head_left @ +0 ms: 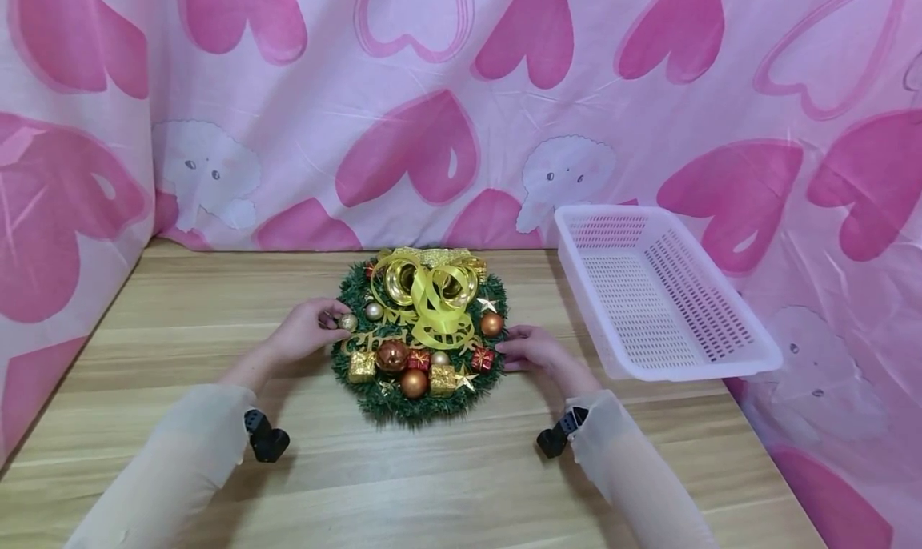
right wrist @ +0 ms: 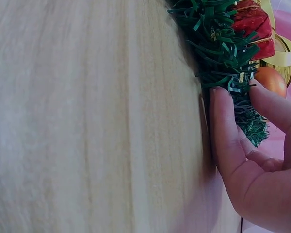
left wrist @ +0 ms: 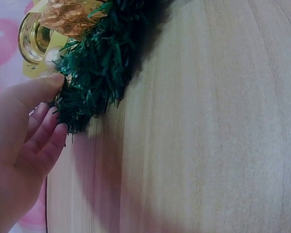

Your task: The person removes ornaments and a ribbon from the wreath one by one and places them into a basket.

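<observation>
A green Christmas wreath (head_left: pixel 414 407) lies on the wooden table, trimmed with baubles, small wrapped gift boxes, stars, gold lettering and two gold bells (head_left: pixel 400 283) under curled yellow ribbon. At its left edge my left hand (head_left: pixel 310 326) pinches the greenery, thumb above by a glittery gold bauble (head_left: pixel 348 322). On the opposite edge my right hand (head_left: pixel 535 349) grips the wreath between thumb and fingers. The right wrist view has the thumb close to an orange bauble (right wrist: pixel 271 81), with a red gift box (right wrist: pixel 254 26) farther along. Some fingertips are hidden by the greenery.
A white perforated plastic basket (head_left: pixel 691 370) stands at the table's right side, near the right forearm. Pink heart-patterned cloth (head_left: pixel 403 69) hangs behind the table (head_left: pixel 403 485) and along its sides. Each wrist carries a small black camera (head_left: pixel 266 437).
</observation>
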`<state>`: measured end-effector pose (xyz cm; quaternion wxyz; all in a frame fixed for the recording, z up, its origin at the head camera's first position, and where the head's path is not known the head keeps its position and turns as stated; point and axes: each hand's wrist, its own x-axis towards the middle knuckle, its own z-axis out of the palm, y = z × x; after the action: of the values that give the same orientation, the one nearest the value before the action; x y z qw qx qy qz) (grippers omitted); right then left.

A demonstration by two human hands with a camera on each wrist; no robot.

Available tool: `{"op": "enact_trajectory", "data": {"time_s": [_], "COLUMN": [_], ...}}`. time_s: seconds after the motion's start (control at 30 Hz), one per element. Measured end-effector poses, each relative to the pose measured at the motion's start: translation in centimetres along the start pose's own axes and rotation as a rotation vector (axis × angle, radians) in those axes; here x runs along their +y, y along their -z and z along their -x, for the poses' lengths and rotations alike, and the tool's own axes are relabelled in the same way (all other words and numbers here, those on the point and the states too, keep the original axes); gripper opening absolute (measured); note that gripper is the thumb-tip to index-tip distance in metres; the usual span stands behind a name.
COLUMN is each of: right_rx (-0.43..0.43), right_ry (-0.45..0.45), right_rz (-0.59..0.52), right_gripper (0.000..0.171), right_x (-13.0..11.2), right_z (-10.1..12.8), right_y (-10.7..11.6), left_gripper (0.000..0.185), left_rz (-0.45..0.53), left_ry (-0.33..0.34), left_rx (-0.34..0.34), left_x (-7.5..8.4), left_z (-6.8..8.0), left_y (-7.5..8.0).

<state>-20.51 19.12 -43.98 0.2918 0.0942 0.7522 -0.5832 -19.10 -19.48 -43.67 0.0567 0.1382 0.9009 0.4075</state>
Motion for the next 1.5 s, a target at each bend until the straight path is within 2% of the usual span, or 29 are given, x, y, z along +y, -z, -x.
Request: {"op": "enact_trajectory", "data": {"time_s": [1.0,1.33,1.5], "right_rx": [-0.002,0.081,0.150], "right_ry": [0.017,0.143,0.190], "right_rz": [0.012,0.160,0.216], "right_gripper": [0.067,0.059,0.066], "right_x": [0.2,-0.8,-1.2], "right_z": [-0.3,0.0,0.2], "right_y": [0.0,-0.4,-0.7], "left_gripper": [0.038,0.043,0.055], "left_rz": [0.020,0.031,0.055], "left_ry": [0.020,0.031,0.068], "left_rx": [-0.001,0.017,0.027], "left_x": [-0.2,-0.2,-0.2], "left_z": [0.0,0.1,0.1], "left_y": [-0.1,-0.1,-0.3]}}
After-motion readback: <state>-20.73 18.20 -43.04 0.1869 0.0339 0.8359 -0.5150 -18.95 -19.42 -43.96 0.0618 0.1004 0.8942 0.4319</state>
